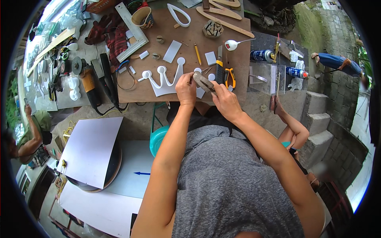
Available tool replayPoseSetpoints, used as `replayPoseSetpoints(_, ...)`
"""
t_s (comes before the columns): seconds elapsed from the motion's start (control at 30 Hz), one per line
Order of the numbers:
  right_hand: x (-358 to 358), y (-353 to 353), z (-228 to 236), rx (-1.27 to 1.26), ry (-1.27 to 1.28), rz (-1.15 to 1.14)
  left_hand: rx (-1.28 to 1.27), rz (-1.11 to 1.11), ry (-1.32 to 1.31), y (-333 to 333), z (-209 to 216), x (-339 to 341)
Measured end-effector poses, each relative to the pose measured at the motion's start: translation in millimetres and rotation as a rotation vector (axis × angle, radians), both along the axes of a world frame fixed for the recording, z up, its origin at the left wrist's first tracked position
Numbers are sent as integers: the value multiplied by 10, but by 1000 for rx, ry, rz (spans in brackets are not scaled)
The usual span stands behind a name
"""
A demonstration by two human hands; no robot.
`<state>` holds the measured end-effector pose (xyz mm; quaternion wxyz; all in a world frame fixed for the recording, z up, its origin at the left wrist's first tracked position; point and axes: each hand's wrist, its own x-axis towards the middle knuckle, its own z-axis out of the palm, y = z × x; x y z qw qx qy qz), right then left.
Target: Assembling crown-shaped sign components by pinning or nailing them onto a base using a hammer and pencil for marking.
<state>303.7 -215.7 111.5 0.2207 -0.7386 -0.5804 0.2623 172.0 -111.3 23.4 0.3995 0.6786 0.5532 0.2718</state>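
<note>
A white crown-shaped piece [162,88] with round-tipped points lies at the near edge of the brown work table, partly covered by my hands. Over its right part, my left hand [185,90] is closed, fingertips pinched together; what they hold is hidden. My right hand [228,102] is closed on a rounded grey-brown piece [203,82], whose exact kind I cannot make out. This piece slants between both hands and reaches the left fingertips. Just beyond the right hand lie a yellow-and-black utility knife [219,69] and orange-handled pliers [229,77].
A marker [197,54], white squeeze bottle [234,44], paper cup [142,17] and metal square [134,41] lie farther back. An angle grinder [88,81] sits left, spray cans [262,55] right. White sheets [93,152] are at lower left. Other people are at both sides.
</note>
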Motion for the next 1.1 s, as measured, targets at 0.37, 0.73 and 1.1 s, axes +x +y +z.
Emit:
replayPoseSetpoints(0.37,342,-296,286,48,122,-280,28,-87,30,-160,231,-157)
replayPoseSetpoints(0.73,298,-644,349,144,131,-355,337,-490,516,270,452,146)
replayPoseSetpoints(1.1,273,-661,387,102,188,-366,337,-496,603,226,300,224)
